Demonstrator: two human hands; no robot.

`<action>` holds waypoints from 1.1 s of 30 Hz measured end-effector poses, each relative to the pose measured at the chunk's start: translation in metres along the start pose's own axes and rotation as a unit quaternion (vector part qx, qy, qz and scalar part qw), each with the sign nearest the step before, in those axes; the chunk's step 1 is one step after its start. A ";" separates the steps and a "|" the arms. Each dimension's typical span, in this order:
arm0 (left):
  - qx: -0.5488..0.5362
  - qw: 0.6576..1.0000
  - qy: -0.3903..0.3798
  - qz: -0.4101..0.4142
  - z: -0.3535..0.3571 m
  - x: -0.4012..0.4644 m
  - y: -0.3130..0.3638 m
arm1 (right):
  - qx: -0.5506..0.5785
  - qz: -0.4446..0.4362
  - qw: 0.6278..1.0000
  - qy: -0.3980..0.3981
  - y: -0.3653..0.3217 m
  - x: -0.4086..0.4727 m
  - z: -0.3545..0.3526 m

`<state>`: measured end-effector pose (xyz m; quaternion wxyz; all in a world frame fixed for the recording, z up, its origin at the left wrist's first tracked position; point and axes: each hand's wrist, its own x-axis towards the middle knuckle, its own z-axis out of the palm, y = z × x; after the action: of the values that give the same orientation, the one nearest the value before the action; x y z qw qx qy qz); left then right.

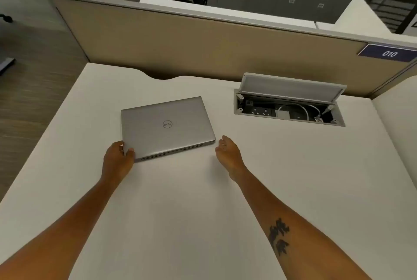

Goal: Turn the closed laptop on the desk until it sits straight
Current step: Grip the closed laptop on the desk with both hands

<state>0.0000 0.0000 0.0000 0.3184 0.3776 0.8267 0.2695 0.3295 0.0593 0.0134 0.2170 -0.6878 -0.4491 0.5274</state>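
A closed silver laptop with a round logo lies flat on the white desk, left of centre. It sits skewed, its near edge rising toward the right. My left hand grips its near left corner, thumb on the lid and fingers around the edge. My right hand hovers just right of the near right corner, fingers apart, a small gap between it and the laptop.
An open cable box with sockets and white cables is sunk into the desk at the back right, its lid propped up. A beige partition runs along the desk's far edge. The floor drops away on the left.
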 end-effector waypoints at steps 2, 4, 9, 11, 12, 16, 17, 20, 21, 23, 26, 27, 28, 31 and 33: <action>-0.019 1.000 0.013 -0.019 0.002 0.003 0.006 | -0.004 -0.010 1.000 -0.003 -0.007 0.005 0.003; -0.045 0.997 0.025 -0.048 0.005 0.005 0.010 | -0.005 -0.012 1.000 -0.002 -0.010 0.010 0.006; -0.071 0.988 0.060 -0.127 0.015 0.017 0.015 | -0.015 -0.022 1.000 0.017 -0.011 0.019 0.014; -0.074 0.984 0.068 -0.150 0.015 0.020 0.016 | -0.012 -0.029 0.999 0.015 -0.011 0.019 0.015; -0.075 0.982 0.071 -0.160 0.015 0.021 0.015 | -0.007 -0.033 0.999 0.016 -0.011 0.018 0.015; -0.071 0.974 0.064 -0.205 0.020 0.017 0.014 | -0.019 -0.048 0.999 0.016 -0.012 0.017 0.006; -0.061 0.975 0.060 -0.206 0.024 0.012 0.013 | -0.022 -0.049 0.998 0.013 -0.012 0.019 0.002; -0.052 0.976 0.043 -0.209 0.033 -0.005 0.011 | -0.034 -0.050 0.998 -0.004 -0.011 0.024 -0.010; -0.060 0.975 0.038 -0.213 0.036 -0.011 0.011 | -0.038 -0.052 0.998 -0.008 -0.011 0.027 -0.013; -0.082 0.972 0.029 -0.220 0.041 -0.022 0.012 | -0.047 -0.053 0.997 -0.014 -0.010 0.030 -0.017; -0.103 0.965 0.019 -0.239 0.048 -0.038 0.012 | -0.062 -0.051 0.996 -0.023 -0.010 0.025 -0.023; -0.113 0.963 0.016 -0.243 0.051 -0.043 0.012 | -0.065 -0.051 0.996 -0.027 -0.010 0.025 -0.025; -0.125 0.961 0.012 -0.246 0.054 -0.048 0.012 | -0.067 -0.047 0.996 -0.030 -0.010 0.024 -0.026; -0.156 0.956 0.016 -0.250 0.064 -0.066 0.012 | -0.063 -0.044 0.997 -0.028 -0.013 0.027 -0.030; -0.167 0.954 0.020 -0.250 0.072 -0.079 0.010 | -0.064 -0.050 0.997 -0.016 -0.012 0.028 -0.032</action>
<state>0.0975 -0.0424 -0.0153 0.4178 0.0951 0.8437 0.3232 0.3549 0.0950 0.0190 0.1913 -0.6680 -0.5195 0.4973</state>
